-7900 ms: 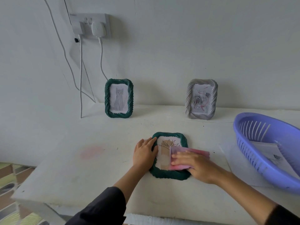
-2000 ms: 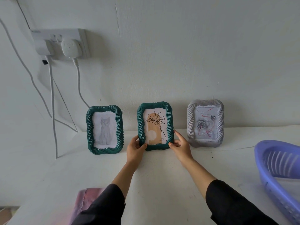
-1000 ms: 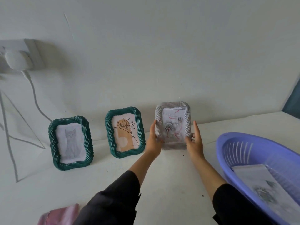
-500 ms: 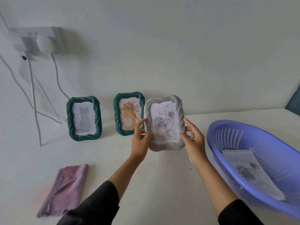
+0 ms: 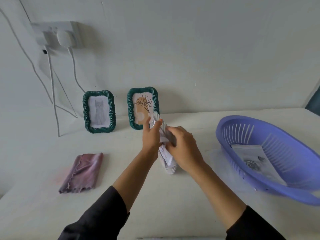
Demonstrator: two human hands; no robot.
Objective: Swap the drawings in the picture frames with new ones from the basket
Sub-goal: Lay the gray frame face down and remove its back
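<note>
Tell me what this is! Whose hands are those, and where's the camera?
There's no machine here, just a person. The camera sits on their head and looks down. The left hand and right hand both hold a grey picture frame, turned edge-on and blurry. On the white table a green cat frame and a green flower frame stand by the wall. A pink cloth lies to the left. The purple basket on the right holds a drawing.
</note>
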